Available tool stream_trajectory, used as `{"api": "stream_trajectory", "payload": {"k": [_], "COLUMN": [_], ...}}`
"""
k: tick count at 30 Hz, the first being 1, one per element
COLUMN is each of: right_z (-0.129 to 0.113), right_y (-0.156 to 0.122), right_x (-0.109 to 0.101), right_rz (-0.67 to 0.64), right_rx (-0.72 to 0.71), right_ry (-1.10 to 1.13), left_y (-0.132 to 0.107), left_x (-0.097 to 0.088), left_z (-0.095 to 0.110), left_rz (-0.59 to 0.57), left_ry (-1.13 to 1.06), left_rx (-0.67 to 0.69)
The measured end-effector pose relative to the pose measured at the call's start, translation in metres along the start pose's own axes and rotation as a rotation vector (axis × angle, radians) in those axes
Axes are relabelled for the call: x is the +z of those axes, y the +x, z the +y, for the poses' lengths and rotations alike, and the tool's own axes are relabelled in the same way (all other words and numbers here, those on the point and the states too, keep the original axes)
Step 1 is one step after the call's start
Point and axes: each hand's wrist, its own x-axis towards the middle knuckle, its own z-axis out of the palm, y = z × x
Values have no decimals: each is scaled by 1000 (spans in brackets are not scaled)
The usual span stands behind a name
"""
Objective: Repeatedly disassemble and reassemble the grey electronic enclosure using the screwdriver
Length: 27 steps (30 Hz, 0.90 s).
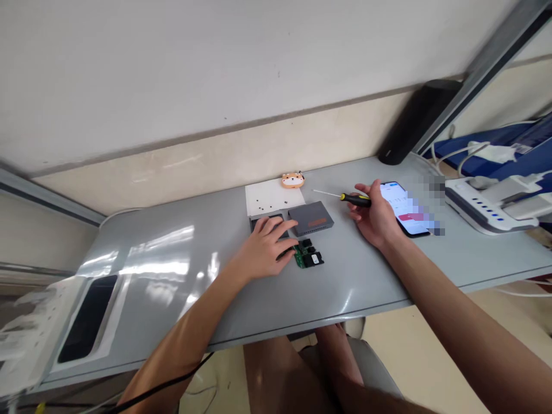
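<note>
In the head view my right hand (374,215) is closed around the black and yellow handle of a screwdriver (356,199), whose thin shaft points left. My left hand (268,247) reaches over a dark grey case half (279,218), fingers apart; its fingertips are close to a small green circuit board (299,259) with black parts. Whether they touch the board I cannot tell. Right of those fingers lies a grey rectangular case part (311,218) with a reddish-brown label. Several tiny dark screws (271,207) rest on a white sheet of paper (276,192) behind.
An orange animal-faced case (292,180) sits at the paper's far corner. A lit phone (401,210) lies beside my right wrist, near a white power strip (487,204). A black cylinder (416,126) stands at back right. Another dark phone-like device (89,319) is at left.
</note>
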Motion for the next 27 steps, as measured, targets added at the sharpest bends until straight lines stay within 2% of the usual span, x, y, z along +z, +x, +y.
{"api": "stream_trajectory", "payload": {"k": [4, 9, 14, 16, 20, 27], "right_z": [-2, 1, 5, 6, 5, 4], "right_y": [1, 7, 15, 16, 14, 10], "right_x": [-3, -13, -20, -20, -17, -13], "right_rz": [-16, -151, -190, -173, -148, -146], "right_rx": [45, 24, 6, 0, 11, 4], "right_ry": [29, 107, 118, 129, 157, 48], "left_y": [-1, 2, -1, -5, -13, -19], "left_x": [0, -7, -25, -32, -38, -30], "left_z": [-1, -7, -34, -44, -58, -64], "left_rz": [11, 37, 138, 146, 21, -142], "left_ry": [-22, -33, -52, -79, -157, -240], "left_rx": [-1, -49, -245, -388, -745, -853]}}
